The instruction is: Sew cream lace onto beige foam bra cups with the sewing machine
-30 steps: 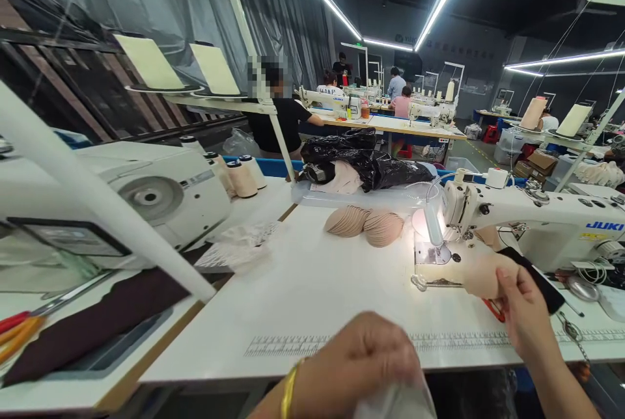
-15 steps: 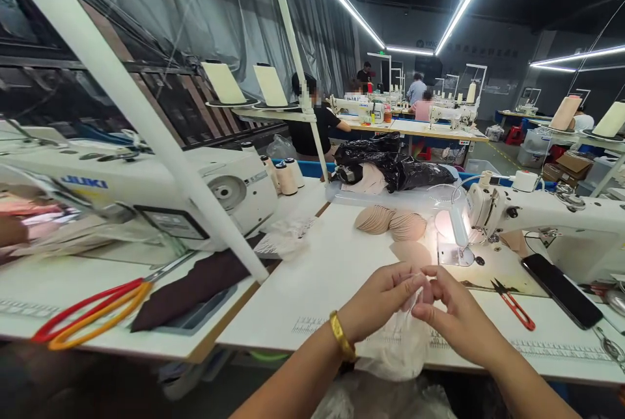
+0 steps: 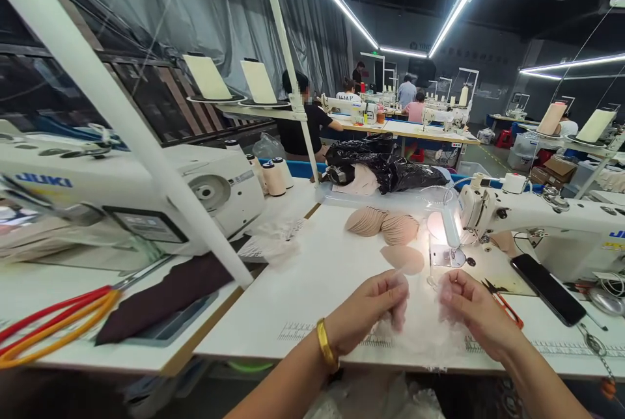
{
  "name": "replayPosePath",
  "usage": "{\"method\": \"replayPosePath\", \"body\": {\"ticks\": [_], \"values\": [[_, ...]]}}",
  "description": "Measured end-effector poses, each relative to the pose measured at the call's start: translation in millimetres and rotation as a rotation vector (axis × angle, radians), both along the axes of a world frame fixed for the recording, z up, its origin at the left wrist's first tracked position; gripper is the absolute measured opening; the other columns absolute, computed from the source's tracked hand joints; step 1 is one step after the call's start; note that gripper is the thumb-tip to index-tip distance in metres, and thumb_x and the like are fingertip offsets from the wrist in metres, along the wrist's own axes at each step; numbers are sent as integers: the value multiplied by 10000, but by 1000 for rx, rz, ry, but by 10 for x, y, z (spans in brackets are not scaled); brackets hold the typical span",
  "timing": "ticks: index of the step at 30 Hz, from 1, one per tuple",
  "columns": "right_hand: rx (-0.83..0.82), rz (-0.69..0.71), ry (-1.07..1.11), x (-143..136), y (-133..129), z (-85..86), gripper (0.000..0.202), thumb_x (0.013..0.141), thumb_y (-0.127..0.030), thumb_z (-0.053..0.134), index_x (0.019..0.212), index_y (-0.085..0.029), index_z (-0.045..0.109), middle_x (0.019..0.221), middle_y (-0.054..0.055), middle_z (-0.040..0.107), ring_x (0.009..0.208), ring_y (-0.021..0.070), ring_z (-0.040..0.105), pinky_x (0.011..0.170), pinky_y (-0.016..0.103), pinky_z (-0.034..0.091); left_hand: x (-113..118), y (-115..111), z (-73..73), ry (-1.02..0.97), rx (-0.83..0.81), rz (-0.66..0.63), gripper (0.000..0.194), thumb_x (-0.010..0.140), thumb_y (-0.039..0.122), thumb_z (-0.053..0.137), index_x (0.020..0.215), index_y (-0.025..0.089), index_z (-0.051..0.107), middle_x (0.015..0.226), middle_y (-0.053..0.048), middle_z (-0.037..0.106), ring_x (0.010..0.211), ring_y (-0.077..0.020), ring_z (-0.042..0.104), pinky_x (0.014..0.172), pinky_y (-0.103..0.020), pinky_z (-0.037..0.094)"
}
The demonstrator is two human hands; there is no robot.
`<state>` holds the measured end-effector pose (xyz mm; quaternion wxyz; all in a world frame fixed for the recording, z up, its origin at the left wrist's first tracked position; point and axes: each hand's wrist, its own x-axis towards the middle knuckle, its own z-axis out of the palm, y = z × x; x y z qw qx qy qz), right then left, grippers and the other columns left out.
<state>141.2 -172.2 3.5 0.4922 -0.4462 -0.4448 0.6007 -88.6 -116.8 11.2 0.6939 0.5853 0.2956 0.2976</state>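
A thin, sheer pale fabric hangs between my two hands above the front of the white table, blurred by motion. On its left side my left hand, with a gold bracelet at the wrist, pinches the fabric. The opposite side is pinched by the fingers of my right hand. Just beyond lies a single beige bra cup piece, with two fanned stacks of similar cup pieces behind it. A lit sewing machine stands to the right.
Thread snips and a black phone lie right of my hands. Black plastic bags sit at the table's back. Leftward are another sewing machine, red-and-orange-handled scissors, dark cloth and a slanted white pole.
My hands have moved apart from being close together, and the sheer fabric now spreads between them. The view has shifted slightly to the right.
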Motion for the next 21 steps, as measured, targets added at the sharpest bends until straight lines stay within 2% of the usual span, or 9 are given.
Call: {"method": "replayPosePath", "body": {"ticks": [3, 5, 8, 10, 11, 13, 16, 18, 21], "values": [[0, 59, 6, -47, 24, 1, 465, 794, -608, 819, 892, -206, 606, 560, -60, 567, 525, 112, 491, 539, 242, 322, 22, 56, 85, 128, 100, -37, 468, 900, 625, 636, 767, 208, 469, 531, 62, 503, 508, -110, 418, 536, -232, 325], [1, 18, -1, -33, 74, -19, 475, 819, -636, 778, 810, -209, 570, 524, -64, 549, 491, 101, 446, 523, 243, 289, 7, 151, 141, 233, 231, -14, 418, 944, 584, 570, 783, 211, 472, 576, 52, 533, 532, -124, 465, 551, -242, 369], [-1, -51, -50, 63, 178, -104, 497, 814, -673, 753, 790, -207, 584, 587, -45, 596, 524, 111, 488, 528, 243, 290, -39, 384, 149, 492, 638, 136, 262, 1001, 427, 474, 926, 198, 576, 876, -38, 695, 791, -199, 650, 726, -313, 508], [-26, -80, -78, 146, 240, -190, 515, 786, -702, 755, 801, -202, 630, 626, -32, 614, 562, 129, 523, 536, 246, 309, -51, 560, 80, 676, 921, 189, 194, 950, 296, 531, 1093, 199, 618, 1125, -88, 709, 1024, -257, 663, 887, -378, 524], [-37, -88, -76, 183, 263, -234, 520, 777, -709, 757, 812, -201, 652, 641, -27, 618, 578, 136, 531, 542, 248, 320, -43, 639, 29, 744, 1013, 173, 245, 900, 236, 576, 1137, 202, 624, 1181, -97, 702, 1079, -276, 651, 929, -398, 516], [-38, -85, -54, 238, 289, -313, 519, 781, -714, 750, 834, -202, 680, 658, -22, 619, 598, 143, 528, 561, 255, 342, -1, 766, -77, 815, 1102, 114, 291, 807, 128, 614, 1086, 198, 649, 1136, -101, 715, 1054, -294, 653, 930, -411, 511], [-14, -71, -52, 269, 289, -391, 534, 796, -735, 723, 836, -204, 689, 658, -17, 609, 594, 148, 508, 590, 277, 371, 82, 886, -152, 869, 1172, 99, 199, 776, 38, 561, 871, 188, 652, 897, -90, 712, 890, -284, 662, 828, -391, 511], [-3, -81, -66, 271, 281, -417, 542, 803, -747, 706, 830, -206, 688, 650, -18, 598, 586, 151, 500, 600, 288, 384, 99, 956, -96, 887, 1213, 137, 213, 791, 21, 532, 833, 191, 653, 842, -84, 699, 860, -277, 660, 799, -378, 509], [8, -63, -87, 271, 280, -431, 522, 817, -731, 702, 819, -209, 684, 672, -11, 610, 595, 155, 511, 608, 292, 399, 16, 1122, 132, 881, 1253, 274, 287, 874, 41, 478, 939, 200, 708, 986, -99, 726, 1014, -273, 657, 913, -391, 506]]}}
